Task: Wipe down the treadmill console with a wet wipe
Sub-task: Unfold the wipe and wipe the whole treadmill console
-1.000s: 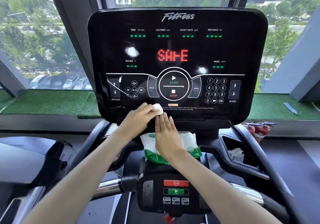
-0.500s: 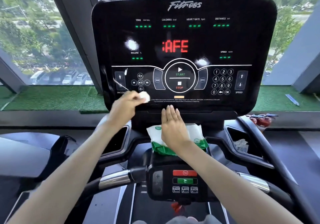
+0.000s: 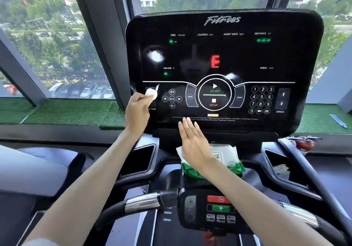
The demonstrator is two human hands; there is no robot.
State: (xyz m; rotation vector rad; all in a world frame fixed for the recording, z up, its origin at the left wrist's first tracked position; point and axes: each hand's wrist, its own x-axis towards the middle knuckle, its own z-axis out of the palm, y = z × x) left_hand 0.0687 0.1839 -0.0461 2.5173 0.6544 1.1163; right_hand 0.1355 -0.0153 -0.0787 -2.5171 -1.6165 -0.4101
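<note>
Left hand (image 3: 137,112) has carried wet wipe (image 3: 151,93) from console's (image 3: 224,70) bottom edge up to its left side, now over incline buttons; fingers pinched shut round bunched wipe, pressing it on glass. Means lower strip likely done, left panel in progress, rest unwiped. Right hand (image 3: 192,141) flat, fingers spread, holding nothing, fingertips at console's bottom lip. Wipes pack (image 3: 226,160) on ledge below console, partly under right hand. Nothing blocks console's face; touch buttons risk accidental press.

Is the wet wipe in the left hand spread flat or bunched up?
Bunched up: the wet wipe is a small white wad pinched by the left hand against the console.
</note>
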